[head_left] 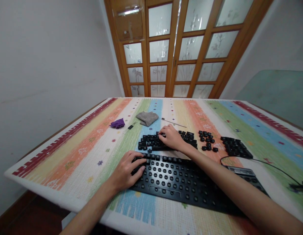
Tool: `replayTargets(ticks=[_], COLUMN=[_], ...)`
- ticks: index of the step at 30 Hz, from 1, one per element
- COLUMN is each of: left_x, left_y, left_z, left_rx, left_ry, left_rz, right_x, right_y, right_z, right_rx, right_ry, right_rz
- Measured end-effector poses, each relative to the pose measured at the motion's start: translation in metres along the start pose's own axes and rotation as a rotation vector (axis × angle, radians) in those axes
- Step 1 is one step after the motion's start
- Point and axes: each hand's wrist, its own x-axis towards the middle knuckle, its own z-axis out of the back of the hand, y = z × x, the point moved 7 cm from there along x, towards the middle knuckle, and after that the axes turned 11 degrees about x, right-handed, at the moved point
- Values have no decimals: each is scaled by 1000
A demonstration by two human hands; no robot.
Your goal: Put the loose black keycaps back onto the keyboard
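Note:
A black keyboard [166, 179] lies in front of me. Most of its key posts are bare, and a row of keycaps is seated along its top edge. My left hand [128, 169] rests on its upper left corner, fingers apart and touching keycaps there. My right hand [172, 137] reaches over the keyboard to a laid-out group of loose black keycaps [147, 142]. Its thumb and fingers are pinched together on a keycap at the group's back row; the hand partly hides the group. My right forearm covers part of the keyboard's right half.
More loose keycaps [207, 140] and a number-pad group [236, 147] lie to the right. Farther back are a purple cloth [117, 123], a grey cloth [147, 118], a small black piece [130, 127] and a thin stick [174, 122]. A cable [271, 164] runs right across the striped tablecloth [90, 153].

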Motion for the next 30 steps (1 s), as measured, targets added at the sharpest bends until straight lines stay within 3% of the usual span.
replayTargets(ticks=[7,11,16,21,24,30], left_x=[0,0,0,-1,-1,1], left_y=[0,1,1,1,1,4], left_z=[-1,-1,-1,-1,0,-1], left_rx=[24,21,20,31,24,9], left_ry=[15,20,9,18,21,10], left_rz=[-12,-8,-15,7,11,29], right_x=[26,33,33,6,-24,-74], right_y=[-25,-26,-13,21,49,80], right_z=[-16,-19,-6,10,16,4], right_rx=[-27,-5,89,215,309,238], right_ry=[10,14,0,42,38,68], right_rz=[-110,-154,-122,3,174,317])
